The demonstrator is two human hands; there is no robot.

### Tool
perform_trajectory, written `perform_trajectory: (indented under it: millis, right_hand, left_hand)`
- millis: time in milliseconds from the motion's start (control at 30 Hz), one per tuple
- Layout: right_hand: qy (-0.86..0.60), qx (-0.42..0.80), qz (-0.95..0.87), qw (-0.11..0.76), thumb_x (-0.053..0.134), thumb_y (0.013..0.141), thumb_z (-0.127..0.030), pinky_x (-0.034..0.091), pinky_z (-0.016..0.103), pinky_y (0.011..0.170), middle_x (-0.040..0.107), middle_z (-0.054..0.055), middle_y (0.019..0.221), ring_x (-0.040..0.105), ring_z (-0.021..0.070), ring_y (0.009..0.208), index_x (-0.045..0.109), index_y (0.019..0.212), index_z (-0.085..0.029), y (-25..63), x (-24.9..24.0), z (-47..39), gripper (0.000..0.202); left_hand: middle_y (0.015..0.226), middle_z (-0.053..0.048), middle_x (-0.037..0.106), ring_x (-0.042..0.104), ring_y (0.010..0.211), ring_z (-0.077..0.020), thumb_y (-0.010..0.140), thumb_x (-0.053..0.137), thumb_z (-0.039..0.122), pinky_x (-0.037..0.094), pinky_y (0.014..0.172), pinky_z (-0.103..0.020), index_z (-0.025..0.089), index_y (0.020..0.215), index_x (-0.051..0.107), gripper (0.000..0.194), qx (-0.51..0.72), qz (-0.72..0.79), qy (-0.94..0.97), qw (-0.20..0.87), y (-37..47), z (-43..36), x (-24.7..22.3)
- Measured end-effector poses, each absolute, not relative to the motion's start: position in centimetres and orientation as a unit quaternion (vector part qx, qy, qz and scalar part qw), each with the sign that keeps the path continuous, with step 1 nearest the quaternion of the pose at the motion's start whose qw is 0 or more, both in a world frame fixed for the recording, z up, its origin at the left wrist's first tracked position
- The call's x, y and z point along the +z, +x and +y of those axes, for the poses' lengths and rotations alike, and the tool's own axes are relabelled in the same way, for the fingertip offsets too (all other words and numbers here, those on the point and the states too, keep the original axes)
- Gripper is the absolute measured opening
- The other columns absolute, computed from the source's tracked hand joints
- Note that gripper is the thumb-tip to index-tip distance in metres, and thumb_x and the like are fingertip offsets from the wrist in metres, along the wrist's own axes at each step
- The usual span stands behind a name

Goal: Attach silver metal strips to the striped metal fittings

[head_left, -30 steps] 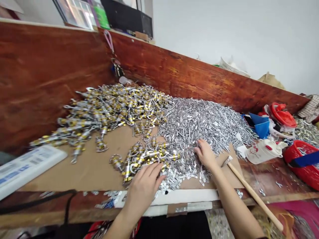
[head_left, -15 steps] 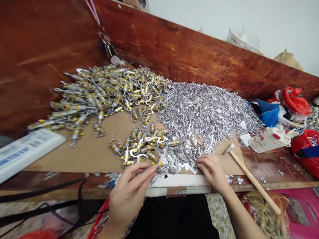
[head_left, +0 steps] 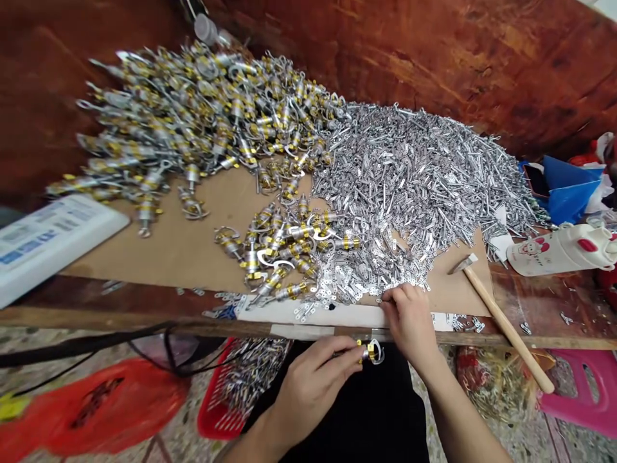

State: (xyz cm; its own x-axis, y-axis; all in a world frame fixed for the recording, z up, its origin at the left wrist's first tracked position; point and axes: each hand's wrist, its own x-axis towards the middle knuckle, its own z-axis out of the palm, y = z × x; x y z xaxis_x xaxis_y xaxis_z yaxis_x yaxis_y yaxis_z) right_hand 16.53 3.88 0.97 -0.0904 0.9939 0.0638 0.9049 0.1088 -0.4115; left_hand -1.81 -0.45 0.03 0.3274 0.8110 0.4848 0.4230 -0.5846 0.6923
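Observation:
Over my lap, just off the table's front edge, my left hand point(head_left: 313, 382) pinches a small silver-and-yellow metal fitting point(head_left: 375, 352) with a curved end pointing right. Part of the fitting is hidden behind the fingers. At the near edge of a heap of small flat metal plates with holes point(head_left: 349, 280), my right hand point(head_left: 411, 318) has its thumb and fingers drawn together. What lies between its fingertips is too small to make out. A cluster of similar silver-and-yellow fittings point(head_left: 282, 247) lies on the cardboard point(head_left: 193, 263) left of the plates.
A larger pile of fittings point(head_left: 207, 122) stands at the back left, beside a mound of metal pins and plates point(head_left: 409, 167). A hammer point(head_left: 506, 325) juts over the front edge at right, near a white bottle point(head_left: 554, 251). Below sits a red basket point(head_left: 212, 405).
My left hand has moved from the fitting cluster rightward to over my lap, now with a fitting showing in it. My right hand stays at the plates. The view has tilted down.

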Motion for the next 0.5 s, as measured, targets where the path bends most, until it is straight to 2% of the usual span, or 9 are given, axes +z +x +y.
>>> perform_trajectory:
  millis: [167, 267, 400, 500]
  right_hand:
    - [-0.568, 0.280, -0.724, 0.272, 0.046, 0.087, -0.016, 0.041, 0.027, 0.066, 0.057, 0.002, 0.078, 0.051, 0.0151, 0.075, 0.051, 0.079, -0.021, 16.4, 3.1, 1.4, 0.011]
    - [-0.494, 0.283, -0.781, 0.254, 0.046, 0.088, -0.016, 0.043, 0.026, 0.064, 0.060, 0.001, 0.076, 0.053, 0.0137, 0.072, 0.054, 0.086, -0.022, 16.2, 4.4, -0.5, 0.011]
    - [-0.414, 0.251, -0.841, 0.241, 0.038, 0.091, -0.012, 0.045, 0.029, 0.069, 0.065, 0.002, 0.080, 0.057, 0.0144, 0.076, 0.056, 0.097, -0.023, 16.4, 5.1, -1.2, 0.022]
    - [-0.419, 0.303, -0.815, 0.260, 0.046, 0.090, -0.020, 0.047, 0.029, 0.073, 0.066, 0.002, 0.087, 0.058, 0.0146, 0.082, 0.053, 0.103, -0.025, 17.2, 5.0, -1.3, 0.016]
  left_hand:
    - [0.086, -0.003, 0.066, 0.063, 0.077, -0.0114, 0.088, 0.051, 0.021, 0.054, 0.073, -0.020, 0.017, 0.108, 0.056, 0.021, 0.428, 0.425, 0.771, 0.206, -1.7, -0.5, 0.1]
    - [0.086, -0.004, 0.066, 0.063, 0.078, -0.0113, 0.088, 0.050, 0.019, 0.054, 0.073, -0.020, 0.017, 0.110, 0.055, 0.023, 0.432, 0.413, 0.774, 0.208, -1.7, -0.4, 0.5]
    - [0.084, -0.003, 0.065, 0.063, 0.077, -0.0101, 0.086, 0.049, 0.010, 0.053, 0.070, -0.019, 0.019, 0.097, 0.061, 0.018, 0.439, 0.379, 0.777, 0.245, -1.7, -0.3, 1.2]
    - [0.080, -0.002, 0.065, 0.062, 0.073, -0.0098, 0.084, 0.053, 0.011, 0.053, 0.065, -0.018, 0.019, 0.087, 0.064, 0.014, 0.447, 0.395, 0.746, 0.297, -1.5, -0.4, 1.5]
